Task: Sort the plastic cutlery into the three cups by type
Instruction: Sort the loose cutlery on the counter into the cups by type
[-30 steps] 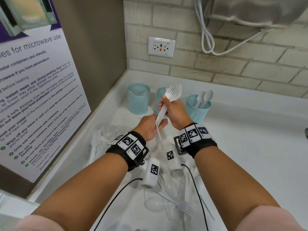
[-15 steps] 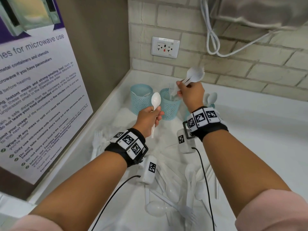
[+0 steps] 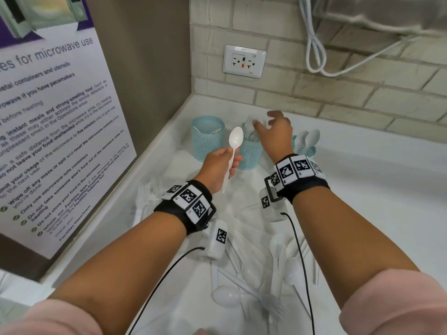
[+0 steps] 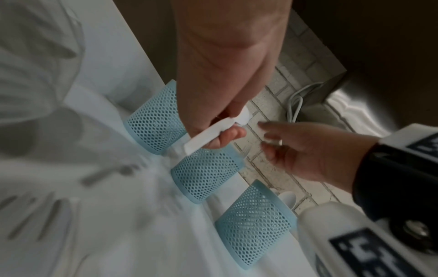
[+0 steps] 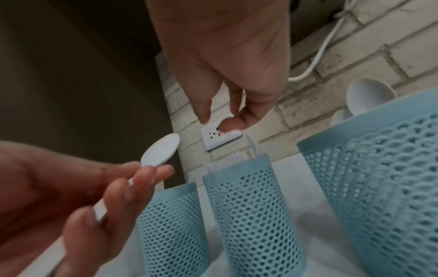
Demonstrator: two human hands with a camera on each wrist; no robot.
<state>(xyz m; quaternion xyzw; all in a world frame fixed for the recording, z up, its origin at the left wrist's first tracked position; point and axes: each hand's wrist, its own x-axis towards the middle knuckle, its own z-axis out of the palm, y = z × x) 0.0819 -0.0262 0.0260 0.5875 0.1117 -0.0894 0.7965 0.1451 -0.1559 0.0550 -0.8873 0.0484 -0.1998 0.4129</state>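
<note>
Since half a second ago the right hand (image 3: 275,134) has dropped from its raised spot, no longer grips forks, and now hangs over the middle cup (image 3: 250,151) with fingers spread and empty; the left hand (image 3: 217,165) still grips a spoon (image 3: 234,147) upright by its handle. In the head view, three cups stand in a row near the back wall, the left cup (image 3: 207,137) close to the counter's corner, the right cup (image 3: 302,147) partly behind the right wrist with two spoon bowls above its rim. Forks stand in the middle cup. Loose cutlery (image 3: 266,274) lies on the counter (image 3: 375,201) near the forearms; bare counter opens to the right. The left wrist view shows the spoon's handle pinched between thumb and fingers above the cups. The right wrist view shows the right fingers (image 5: 206,105) loosely extended above the fork tines (image 5: 233,159).
</note>
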